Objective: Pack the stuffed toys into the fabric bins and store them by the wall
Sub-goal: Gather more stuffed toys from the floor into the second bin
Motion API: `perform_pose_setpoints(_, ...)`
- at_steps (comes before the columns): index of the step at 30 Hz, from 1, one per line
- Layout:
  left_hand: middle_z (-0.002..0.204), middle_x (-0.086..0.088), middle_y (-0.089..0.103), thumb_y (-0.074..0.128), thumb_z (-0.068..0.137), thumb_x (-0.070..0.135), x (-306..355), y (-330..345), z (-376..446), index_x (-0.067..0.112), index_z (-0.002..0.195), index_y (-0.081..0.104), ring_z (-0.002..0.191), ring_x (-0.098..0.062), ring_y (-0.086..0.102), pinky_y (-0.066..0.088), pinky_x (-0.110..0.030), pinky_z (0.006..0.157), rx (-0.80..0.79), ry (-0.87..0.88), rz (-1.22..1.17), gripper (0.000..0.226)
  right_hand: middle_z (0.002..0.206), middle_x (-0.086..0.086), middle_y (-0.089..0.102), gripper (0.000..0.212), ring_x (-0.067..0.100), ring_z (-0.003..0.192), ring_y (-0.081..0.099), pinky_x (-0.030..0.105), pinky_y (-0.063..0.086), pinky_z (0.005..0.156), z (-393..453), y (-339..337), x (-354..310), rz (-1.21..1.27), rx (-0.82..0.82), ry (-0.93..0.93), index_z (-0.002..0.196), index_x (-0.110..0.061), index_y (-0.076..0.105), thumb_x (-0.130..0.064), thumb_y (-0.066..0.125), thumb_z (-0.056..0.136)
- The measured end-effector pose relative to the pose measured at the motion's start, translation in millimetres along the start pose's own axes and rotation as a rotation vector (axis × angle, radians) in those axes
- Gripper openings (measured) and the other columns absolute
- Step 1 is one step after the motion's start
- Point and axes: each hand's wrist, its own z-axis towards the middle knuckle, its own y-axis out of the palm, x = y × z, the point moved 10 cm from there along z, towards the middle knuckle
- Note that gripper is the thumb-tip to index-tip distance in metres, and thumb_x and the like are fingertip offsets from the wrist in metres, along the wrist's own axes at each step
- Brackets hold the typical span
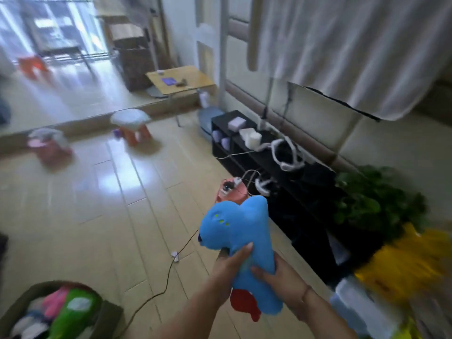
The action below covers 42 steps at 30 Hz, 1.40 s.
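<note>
A blue stuffed toy (241, 231) with small green spots and a red part at its lower end is held up in front of me above the floor. My left hand (231, 261) grips it from the left side, fingers wrapped over its middle. My right hand (276, 274) grips it from the right and underneath. A brown fabric bin (111, 311) sits at the bottom left on the floor, holding a green toy (73, 311), a pink toy (55, 303) and other soft items.
A low black shelf (247, 155) with white cables and headphones runs along the right wall. Green plants (369, 204) and yellow items (411, 260) lie beyond it. A black cord (168, 270) crosses the wooden floor. Small stools (133, 124) and a folding table (181, 80) stand further back.
</note>
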Motion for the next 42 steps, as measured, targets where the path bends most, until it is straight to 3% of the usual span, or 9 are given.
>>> perform_pose_setpoints(7, 0.12, -0.024, 0.063, 0.071, 0.079, 0.041, 81.2, -69.9, 54.7, 0.0, 0.122, 0.063, 0.103, -0.035, 0.064, 0.052, -0.048, 0.093, 0.195, 0.2, -0.454, 0.06, 0.106, 0.012, 0.074, 0.063, 0.026, 0.093, 0.072, 0.036, 0.059, 0.075, 126.0, 66.6, -64.2, -0.169, -0.342, 0.028, 0.118, -0.006, 0.058, -0.035, 0.079, 0.065)
perform_pose_setpoints(10, 0.108, -0.023, 0.066, 0.084, 0.065, 0.044, 110.4, -121.7, 73.9, -0.001, 0.119, 0.062, 0.094, -0.033, 0.066, 0.054, -0.044, 0.087, 0.313, 0.291, -0.6, 0.073, 0.093, 0.004, 0.077, 0.056, 0.017, 0.083, 0.072, 0.029, 0.058, 0.069, 171.6, 116.0, -77.2, -0.248, -0.422, 0.022, 0.11, -0.005, 0.06, -0.034, 0.078, 0.066)
perform_pose_setpoints(18, 0.115, -0.026, 0.055, 0.083, 0.066, 0.046, 162.3, -270.5, 81.9, -0.008, 0.131, 0.05, 0.098, -0.038, 0.057, 0.05, -0.05, 0.087, 0.771, 0.499, -0.9, 0.091, 0.081, 0.014, 0.074, 0.084, 0.026, 0.067, 0.068, 0.035, 0.056, 0.055, 272.2, 237.2, -91.7, -0.378, -0.583, 0.103, 0.102, -0.002, 0.066, -0.051, 0.091, 0.039)
perform_pose_setpoints(25, 0.12, -0.026, 0.065, 0.08, 0.074, 0.041, 174.1, -368.8, 37.5, 0.004, 0.126, 0.059, 0.105, -0.043, 0.064, 0.049, -0.062, 0.093, 1.214, 0.749, -1.147, 0.067, 0.09, 0.027, 0.068, 0.053, 0.023, 0.057, 0.066, 0.022, 0.048, 0.039, 317.0, 360.3, -87.4, -0.422, -0.847, 0.212, 0.112, 0.006, 0.062, -0.008, 0.079, 0.064)
perform_pose_setpoints(29, 0.128, -0.027, 0.06, 0.083, 0.065, 0.053, 166.5, -418.3, 6.1, 0.005, 0.13, 0.057, 0.117, -0.047, 0.056, 0.046, -0.063, 0.096, 1.265, 0.814, -1.282, 0.085, 0.095, 0.024, 0.071, 0.065, 0.027, 0.07, 0.067, 0.022, 0.051, 0.044, 321.8, 443.0, -60.6, -0.502, -0.979, 0.208, 0.11, 0.0, 0.064, -0.027, 0.082, 0.053)
perform_pose_setpoints(32, 0.115, -0.021, 0.068, 0.075, 0.072, 0.05, 155.5, -453.0, -28.7, 0.003, 0.122, 0.061, 0.102, -0.039, 0.065, 0.052, -0.054, 0.092, 1.285, 0.873, -1.315, 0.07, 0.098, 0.022, 0.073, 0.068, 0.023, 0.073, 0.068, 0.024, 0.054, 0.052, 313.7, 492.6, -31.8, -0.624, -1.03, 0.123, 0.107, -0.007, 0.066, -0.042, 0.08, 0.05)
perform_pose_setpoints(35, 0.116, -0.02, 0.068, 0.078, 0.069, 0.051, 138.6, -486.2, -70.2, 0.004, 0.124, 0.061, 0.104, -0.037, 0.066, 0.052, -0.053, 0.093, 1.359, 0.842, -1.247, 0.074, 0.102, 0.017, 0.072, 0.069, 0.013, 0.072, 0.069, 0.022, 0.054, 0.055, 298.7, 540.1, 7.2, -0.707, -1.049, 0.085, 0.115, -0.008, 0.063, -0.045, 0.079, 0.059)
perform_pose_setpoints(39, 0.125, 0.0, 0.066, 0.075, 0.062, 0.066, 102.5, -522.7, -108.8, 0.022, 0.139, 0.045, 0.108, -0.02, 0.067, 0.052, -0.041, 0.095, 1.524, 0.499, -0.905, 0.094, 0.121, 0.009, 0.05, 0.083, 0.021, 0.088, 0.054, 0.03, 0.048, 0.062, 289.7, 565.6, 81.8, -0.861, -0.943, 0.339, 0.151, -0.017, 0.025, -0.044, 0.068, 0.085)
perform_pose_setpoints(42, 0.144, 0.011, 0.046, 0.063, 0.065, 0.071, 92.8, -531.9, -119.0, 0.026, 0.149, 0.029, 0.126, -0.01, 0.047, 0.036, -0.029, 0.1, 1.526, 0.283, -0.633, 0.101, 0.117, 0.009, 0.048, 0.072, 0.021, 0.101, 0.046, 0.031, 0.045, 0.079, 303.1, 563.2, 107.6, -1.017, -0.829, 0.346, 0.149, -0.012, 0.032, -0.044, 0.061, 0.091)
